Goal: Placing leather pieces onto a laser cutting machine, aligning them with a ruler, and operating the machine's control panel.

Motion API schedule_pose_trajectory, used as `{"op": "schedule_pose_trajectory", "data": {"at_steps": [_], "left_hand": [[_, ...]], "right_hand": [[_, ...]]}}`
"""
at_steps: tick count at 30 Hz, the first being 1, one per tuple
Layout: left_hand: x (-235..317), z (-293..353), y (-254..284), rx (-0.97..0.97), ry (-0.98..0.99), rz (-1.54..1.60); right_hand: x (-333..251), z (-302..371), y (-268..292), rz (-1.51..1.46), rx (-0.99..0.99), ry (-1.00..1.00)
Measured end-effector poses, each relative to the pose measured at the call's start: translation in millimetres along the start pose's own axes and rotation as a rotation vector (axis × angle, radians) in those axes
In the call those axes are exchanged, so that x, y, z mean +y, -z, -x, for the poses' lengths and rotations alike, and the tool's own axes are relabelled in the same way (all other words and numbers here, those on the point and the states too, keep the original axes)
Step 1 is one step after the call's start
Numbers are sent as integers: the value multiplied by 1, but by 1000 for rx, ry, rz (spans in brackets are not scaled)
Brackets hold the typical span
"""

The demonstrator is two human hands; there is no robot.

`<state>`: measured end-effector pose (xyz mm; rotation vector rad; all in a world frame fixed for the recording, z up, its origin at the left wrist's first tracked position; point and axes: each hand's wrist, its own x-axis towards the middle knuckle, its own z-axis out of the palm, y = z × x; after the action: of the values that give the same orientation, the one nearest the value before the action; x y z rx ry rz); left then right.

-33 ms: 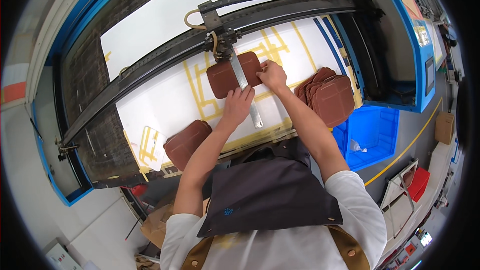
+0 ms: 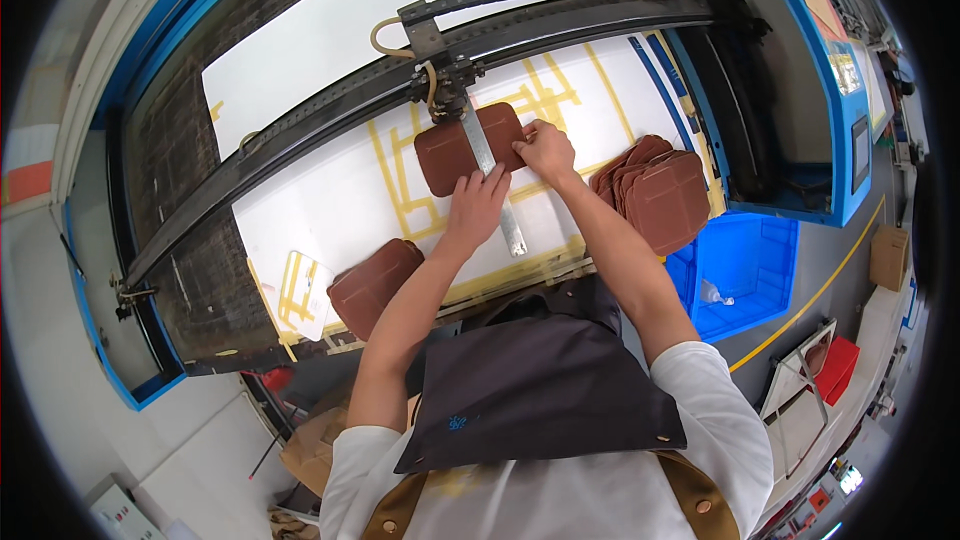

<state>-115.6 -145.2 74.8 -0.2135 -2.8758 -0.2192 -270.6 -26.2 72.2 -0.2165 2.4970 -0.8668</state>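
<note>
Has a brown stack (image 2: 370,285) at left, lays the loosely spread left hand (image 2: 477,206) on a metal strip (image 2: 481,147) crossing the brown panel (image 2: 443,157) on the white sheet (image 2: 320,195), pinches the panel's right edge with the right hand (image 2: 548,153), and has an uneven brown pile (image 2: 668,200) at right.

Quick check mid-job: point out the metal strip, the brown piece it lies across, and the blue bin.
Metal strip (image 2: 480,144): head view, on its upper stretch.
Brown piece (image 2: 446,153): head view, on its left part.
Blue bin (image 2: 755,258): head view, on a bare part of its inside.
</note>
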Motion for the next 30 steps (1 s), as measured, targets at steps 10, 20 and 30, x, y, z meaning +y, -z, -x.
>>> {"op": "schedule_pose_trajectory", "data": {"at_steps": [10,20,30], "left_hand": [[-24,-27,4,-138,29,-186],[-22,-17,5,-187,73,-165],[-11,42,8,-18,387,-15]], "right_hand": [[-1,-5,-2,97,34,10],[-4,-1,2,148,59,4],[25,18,13,37,90,-44]]}}
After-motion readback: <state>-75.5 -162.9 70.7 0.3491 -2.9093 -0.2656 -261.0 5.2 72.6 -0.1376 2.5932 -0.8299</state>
